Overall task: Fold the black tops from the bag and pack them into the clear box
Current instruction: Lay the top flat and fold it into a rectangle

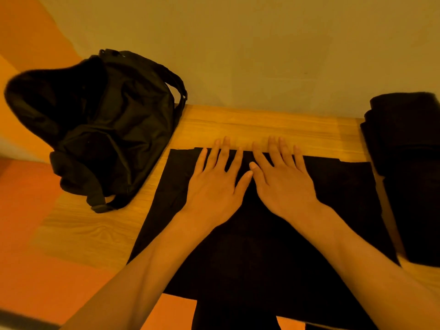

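A black top [333, 191] lies spread flat on the wooden table [262, 125], its near part hanging over the front edge. My left hand [214, 184] and my right hand [283, 179] press flat on its far edge, side by side, fingers straight and spread, thumbs almost touching. A black bag [114, 129] slumps open at the table's left end, dark cloth showing in its mouth [47, 96]. Folded black tops [404, 144] are stacked at the right edge of the view; I cannot make out a clear box around them.
A pale wall [262, 44] rises right behind the table. Orange floor [35, 258] shows to the left and below the front edge. A strip of bare wood runs between the top's far edge and the wall.
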### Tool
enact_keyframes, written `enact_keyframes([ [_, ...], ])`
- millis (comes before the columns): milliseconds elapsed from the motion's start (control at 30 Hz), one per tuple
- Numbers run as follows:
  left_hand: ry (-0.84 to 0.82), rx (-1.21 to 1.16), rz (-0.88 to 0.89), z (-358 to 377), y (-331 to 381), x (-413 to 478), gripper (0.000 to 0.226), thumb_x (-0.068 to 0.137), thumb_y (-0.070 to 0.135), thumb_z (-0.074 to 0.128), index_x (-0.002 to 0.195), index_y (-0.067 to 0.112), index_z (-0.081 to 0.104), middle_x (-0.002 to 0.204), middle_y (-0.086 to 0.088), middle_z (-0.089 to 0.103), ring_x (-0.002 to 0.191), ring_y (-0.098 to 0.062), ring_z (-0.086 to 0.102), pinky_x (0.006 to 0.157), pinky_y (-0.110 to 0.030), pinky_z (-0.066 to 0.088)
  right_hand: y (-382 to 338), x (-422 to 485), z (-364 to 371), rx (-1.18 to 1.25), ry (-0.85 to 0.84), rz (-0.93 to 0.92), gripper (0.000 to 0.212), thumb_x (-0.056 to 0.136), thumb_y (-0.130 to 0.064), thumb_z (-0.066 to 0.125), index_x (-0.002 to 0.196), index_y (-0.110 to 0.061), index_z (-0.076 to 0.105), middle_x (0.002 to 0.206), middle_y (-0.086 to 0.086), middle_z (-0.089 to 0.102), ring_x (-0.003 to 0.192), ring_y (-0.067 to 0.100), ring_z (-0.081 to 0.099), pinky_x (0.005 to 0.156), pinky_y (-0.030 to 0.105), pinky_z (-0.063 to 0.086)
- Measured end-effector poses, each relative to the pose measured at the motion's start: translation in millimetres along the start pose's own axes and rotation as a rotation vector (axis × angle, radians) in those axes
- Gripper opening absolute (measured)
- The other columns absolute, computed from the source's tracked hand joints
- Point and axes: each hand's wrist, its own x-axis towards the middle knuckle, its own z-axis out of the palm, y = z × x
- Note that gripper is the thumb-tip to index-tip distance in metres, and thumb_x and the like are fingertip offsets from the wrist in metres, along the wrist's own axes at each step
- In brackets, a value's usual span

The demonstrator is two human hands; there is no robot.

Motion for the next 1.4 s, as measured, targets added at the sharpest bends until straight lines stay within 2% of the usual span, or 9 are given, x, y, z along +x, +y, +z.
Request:
enact_keyframes([
  [133, -0.031, 0.028, -0.057, 10, -8, 1, 0.075, 0.097, 0.068, -0.002, 0.162, 0.031, -0.002, 0.170, -0.008, -0.009, 0.156, -0.024, -0.014, 0.127, -0.048, -0.002, 4, 3, 14, -0.108, 0.000, 0.015, 0.062, 0.101, -0.055, 0.000, 0.158, -0.035, -0.013, 0.168, 0.006, -0.014, 0.153, 0.026, -0.018, 0.124, 0.052, -0.008],
  [300, -0.057, 0.018, -0.082, 3, -8, 5, 0.078, 0.094, 0.072, -0.002, 0.162, 0.034, -0.004, 0.169, -0.008, -0.014, 0.155, -0.026, -0.017, 0.127, -0.047, -0.006, 15, 1, -6, -0.037, -0.018, 0.016, 0.060, 0.105, -0.053, 0.010, 0.159, -0.035, -0.007, 0.168, 0.009, -0.013, 0.153, 0.025, -0.019, 0.122, 0.045, -0.014],
  [467, -0.117, 0.045, -0.182, -1, -21, 8, 0.081, 0.093, 0.077, 0.000, 0.160, 0.035, -0.011, 0.168, -0.006, -0.018, 0.154, -0.026, -0.020, 0.126, -0.047, -0.008, 59, -31, -12, 0.022, 0.000, 0.276, 0.071, 0.096, -0.060, -0.006, 0.161, -0.032, -0.001, 0.168, 0.014, -0.005, 0.155, 0.027, -0.012, 0.125, 0.047, -0.005],
  [667, -0.160, 0.055, -0.212, -14, -7, 14, 0.078, 0.096, 0.073, 0.007, 0.161, 0.032, -0.011, 0.168, -0.010, -0.018, 0.154, -0.033, -0.019, 0.126, -0.050, -0.007, 61, -37, -13, -0.012, 0.007, 0.271, 0.068, 0.099, -0.060, -0.001, 0.159, -0.029, -0.011, 0.167, 0.016, -0.011, 0.153, 0.029, -0.017, 0.125, 0.046, -0.007],
  [833, -0.047, -0.113, 0.227, -25, 61, 32, 0.058, 0.109, 0.047, 0.022, 0.162, 0.031, 0.004, 0.170, -0.001, -0.008, 0.156, -0.023, -0.014, 0.127, -0.047, -0.002, 52, -120, -15, 0.005, 0.101, 0.220, 0.067, 0.102, -0.051, 0.001, 0.161, -0.021, 0.009, 0.167, 0.018, 0.005, 0.154, 0.029, 0.000, 0.123, 0.042, 0.004],
  [900, -0.128, -0.109, 0.510, -22, 92, 44, 0.056, 0.110, 0.045, 0.023, 0.161, 0.032, 0.004, 0.169, 0.002, -0.010, 0.155, -0.018, -0.016, 0.127, -0.040, -0.007, 58, -157, -2, -0.002, 0.112, 0.240, 0.068, 0.101, -0.051, 0.016, 0.156, -0.013, 0.034, 0.161, 0.021, 0.028, 0.150, 0.033, 0.024, 0.123, 0.043, 0.021],
  [1000, -0.224, 0.018, 0.753, -12, 127, 61, 0.062, 0.107, 0.055, 0.022, 0.162, 0.032, 0.004, 0.169, 0.003, -0.011, 0.155, -0.016, -0.017, 0.124, -0.036, -0.011, 68, -187, 12, -0.037, 0.075, 0.257, 0.068, 0.103, -0.051, 0.020, 0.149, -0.009, 0.045, 0.154, 0.021, 0.041, 0.143, 0.033, 0.039, 0.112, 0.044, 0.026],
  [1200, -0.218, 0.079, 0.683, 2, 147, 68, 0.076, 0.099, 0.071, 0.020, 0.162, 0.033, -0.001, 0.169, 0.006, -0.011, 0.155, -0.014, -0.013, 0.127, -0.042, -0.005, 69, -209, 14, -0.037, 0.031, 0.241, 0.072, 0.104, -0.060, 0.010, 0.154, -0.015, 0.037, 0.160, 0.019, 0.032, 0.148, 0.032, 0.032, 0.111, 0.048, 0.025],
  [1400, -0.199, 0.025, 0.589, -8, 148, 60, 0.071, 0.101, 0.068, 0.016, 0.162, 0.034, 0.001, 0.170, 0.003, -0.006, 0.156, -0.016, -0.013, 0.127, -0.042, -0.005, 66, -240, 12, -0.093, 0.038, 0.187, 0.068, 0.103, -0.063, 0.012, 0.147, -0.022, 0.044, 0.150, 0.025, 0.046, 0.141, 0.040, 0.038, 0.107, 0.051, 0.029],
])
